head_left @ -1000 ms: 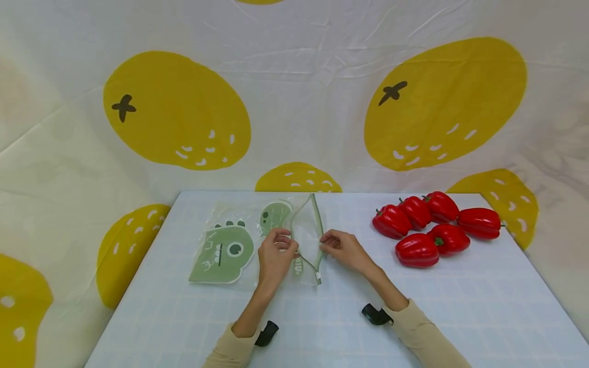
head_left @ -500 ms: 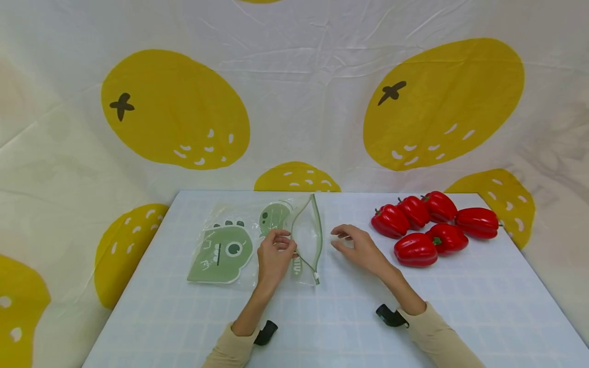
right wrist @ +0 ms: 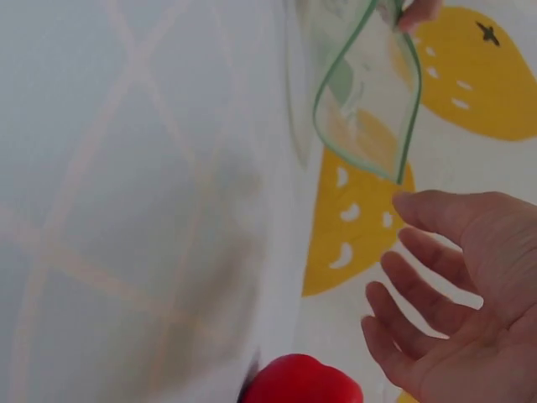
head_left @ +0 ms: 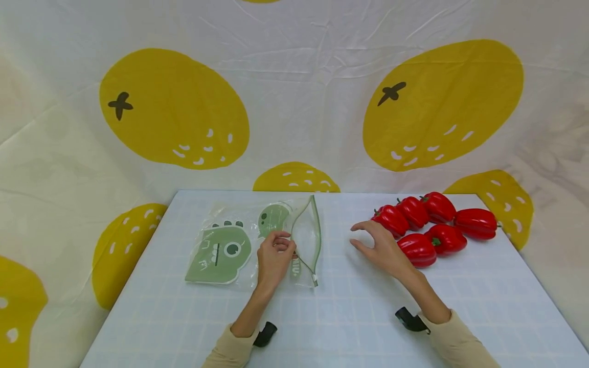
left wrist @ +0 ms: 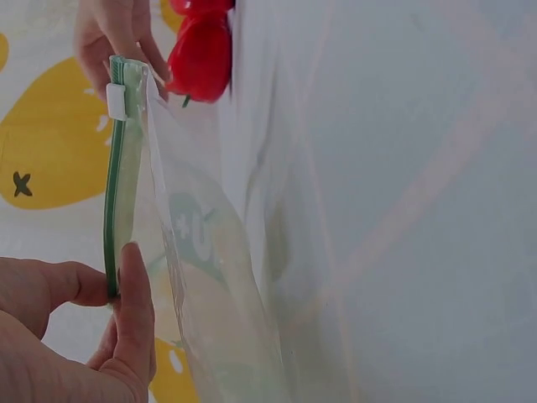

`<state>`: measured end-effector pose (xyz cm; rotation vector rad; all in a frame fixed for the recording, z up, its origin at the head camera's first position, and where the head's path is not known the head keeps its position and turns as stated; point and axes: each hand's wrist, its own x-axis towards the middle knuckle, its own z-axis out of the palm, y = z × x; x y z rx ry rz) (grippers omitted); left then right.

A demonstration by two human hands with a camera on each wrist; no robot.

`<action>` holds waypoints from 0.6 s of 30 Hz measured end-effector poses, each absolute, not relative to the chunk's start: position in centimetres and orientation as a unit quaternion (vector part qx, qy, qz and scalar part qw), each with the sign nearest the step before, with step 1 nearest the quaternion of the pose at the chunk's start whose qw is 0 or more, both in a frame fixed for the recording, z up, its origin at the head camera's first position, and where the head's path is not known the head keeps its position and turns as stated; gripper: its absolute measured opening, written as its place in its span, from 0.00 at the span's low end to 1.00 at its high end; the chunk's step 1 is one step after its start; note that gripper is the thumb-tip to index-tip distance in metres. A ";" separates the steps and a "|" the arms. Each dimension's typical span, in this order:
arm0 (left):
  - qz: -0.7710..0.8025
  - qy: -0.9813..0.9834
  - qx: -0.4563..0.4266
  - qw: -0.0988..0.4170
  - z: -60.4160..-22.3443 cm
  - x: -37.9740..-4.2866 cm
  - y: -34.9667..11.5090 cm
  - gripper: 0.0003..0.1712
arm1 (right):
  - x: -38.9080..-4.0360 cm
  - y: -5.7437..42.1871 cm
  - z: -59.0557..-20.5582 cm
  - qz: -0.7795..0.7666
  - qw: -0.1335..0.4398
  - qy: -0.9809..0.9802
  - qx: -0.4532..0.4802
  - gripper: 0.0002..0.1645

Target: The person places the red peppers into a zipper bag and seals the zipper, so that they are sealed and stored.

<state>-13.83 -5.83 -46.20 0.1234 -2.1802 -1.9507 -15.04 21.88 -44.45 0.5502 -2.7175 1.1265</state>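
A clear zip bag [head_left: 239,204] with green dinosaur prints lies on the table, its green-edged mouth gaping toward the right. My left hand [head_left: 275,258] pinches one rim of that mouth between thumb and fingers; the left wrist view shows the green zip strip [left wrist: 110,201] in this grip, with a white slider [left wrist: 116,102] near its far end. My right hand [head_left: 384,250] is held in the air between the bag and the red bell peppers [head_left: 416,249], fingers spread and loosely curved around nothing. In the right wrist view, one bell pepper [right wrist: 304,382] shows below the hand.
Several bell peppers [head_left: 476,223] sit grouped at the table's right rear, some touching. The table [head_left: 152,317] has a pale checked cover. Behind it hangs a white cloth [head_left: 303,102] printed with yellow fruit.
My right hand has let go of the bag's right rim and moved right toward the bell peppers, its fingers spreading wider. The left hand keeps its pinch, and the bag mouth stays apart.
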 end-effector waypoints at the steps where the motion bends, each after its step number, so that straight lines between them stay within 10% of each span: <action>1: -0.663 -0.740 0.042 0.107 -46.2 -13.8 -5.8 0.10 | -15.0 22.2 -44.4 0.372 0.077 -0.907 0.183 0.27; 18: -0.664 -0.739 0.041 0.103 -46.2 -13.9 -5.9 0.11 | -13.5 26.2 -44.1 0.291 0.127 -0.930 0.186 0.32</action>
